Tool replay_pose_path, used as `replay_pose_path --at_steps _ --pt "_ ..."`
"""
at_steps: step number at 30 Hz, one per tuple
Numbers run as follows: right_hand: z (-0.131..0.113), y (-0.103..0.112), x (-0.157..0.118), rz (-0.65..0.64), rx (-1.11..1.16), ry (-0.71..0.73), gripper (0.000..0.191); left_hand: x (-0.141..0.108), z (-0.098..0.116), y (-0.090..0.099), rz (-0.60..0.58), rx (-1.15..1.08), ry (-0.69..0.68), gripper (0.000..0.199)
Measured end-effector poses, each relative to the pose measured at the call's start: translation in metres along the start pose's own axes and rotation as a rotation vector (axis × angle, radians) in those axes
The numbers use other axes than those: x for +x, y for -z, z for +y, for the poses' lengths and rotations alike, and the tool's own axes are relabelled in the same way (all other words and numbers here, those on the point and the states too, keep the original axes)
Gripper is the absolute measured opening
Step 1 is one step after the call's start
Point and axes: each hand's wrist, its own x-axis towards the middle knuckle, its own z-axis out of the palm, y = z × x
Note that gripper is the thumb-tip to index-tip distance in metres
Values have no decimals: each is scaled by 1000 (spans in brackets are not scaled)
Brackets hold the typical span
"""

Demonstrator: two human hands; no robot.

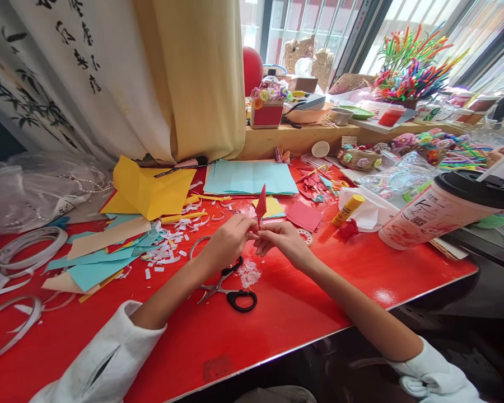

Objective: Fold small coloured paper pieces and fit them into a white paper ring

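A small pointed piece of folded red paper point(261, 205) stands upright between my two hands, above the red table point(306, 305). My left hand point(232, 239) pinches its lower end from the left. From the right, the fingertips of my right hand point(284, 242) close on the same end, close to the left fingers. Black-handled scissors point(240, 299) lie partly open just below the hands, beside a small heap of white scraps point(249, 273). Behind the hands are a yellow paper square point(274, 207) and red paper squares point(304, 216).
Blue paper sheets point(250, 177), yellow paper point(151, 187) and white clippings point(163, 249) lie at the back and left. Tape rolls point(30, 246) are at the far left. A glue stick point(348, 209) and a large lidded cup point(445, 210) stand on the right.
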Motion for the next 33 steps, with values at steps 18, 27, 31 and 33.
replay_pose_path --at_steps 18,27,31,33 --pt "-7 9 1 -143 240 -51 16 4 -6 12 -12 -446 48 27" --pt "-8 11 0 -159 165 -48 19 -4 0 2 100 -281 19 23" --pt "-11 12 -1 -170 109 -17 23 -2 7 0 141 -429 155 20" --pt "-12 11 -2 -178 69 0 26 -2 8 1 148 -537 228 30"
